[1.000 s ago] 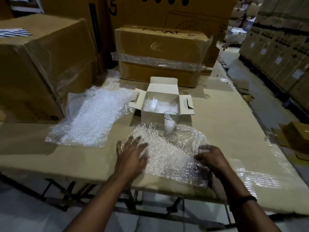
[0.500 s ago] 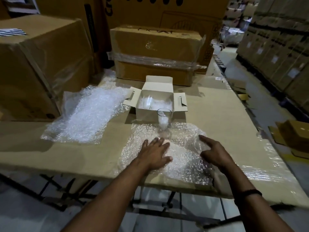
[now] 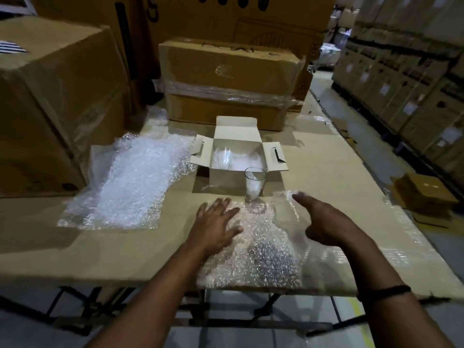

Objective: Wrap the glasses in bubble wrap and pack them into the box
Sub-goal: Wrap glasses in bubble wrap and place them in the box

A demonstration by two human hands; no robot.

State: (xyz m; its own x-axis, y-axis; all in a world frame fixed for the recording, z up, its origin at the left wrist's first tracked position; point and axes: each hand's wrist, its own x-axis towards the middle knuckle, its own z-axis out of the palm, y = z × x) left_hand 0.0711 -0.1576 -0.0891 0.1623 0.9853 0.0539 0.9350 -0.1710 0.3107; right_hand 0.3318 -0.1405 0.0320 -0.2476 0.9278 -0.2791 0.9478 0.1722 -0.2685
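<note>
So, where are the glasses?

One clear glass [image 3: 253, 183] stands upright on the tabletop [image 3: 339, 177]. It is at the far edge of a sheet of bubble wrap [image 3: 263, 254] and just in front of the small white box [image 3: 226, 177]. A second glass [image 3: 222, 158] sits inside that box, towards its left side, next to something white that I cannot make out.

And the box?

It is open at the top, with its flaps spread to the left, right and back.

What are the hands doing?

The left hand [image 3: 216, 222] lies flat on the left part of the sheet, fingers straight and spread, pressing it down and gripping nothing. The right hand [image 3: 324, 222] is over the sheet's right part, palm turned inward. Its fingers stretch towards the far right corner, where the wrap's edge lifts a little. It holds nothing, and I cannot tell whether it touches the wrap. A dark band [image 3: 384, 291] circles that wrist.

Is either hand on the glass?

No, both are near it but apart from it, one on each side.

Anything else on the tabletop?

A larger pile of bubble wrap [image 3: 133, 182] lies to the left, well apart from the hands. A taped brown carton [image 3: 226, 71] stands behind the box, and a bigger carton [image 3: 57, 101] at the far left.
</note>
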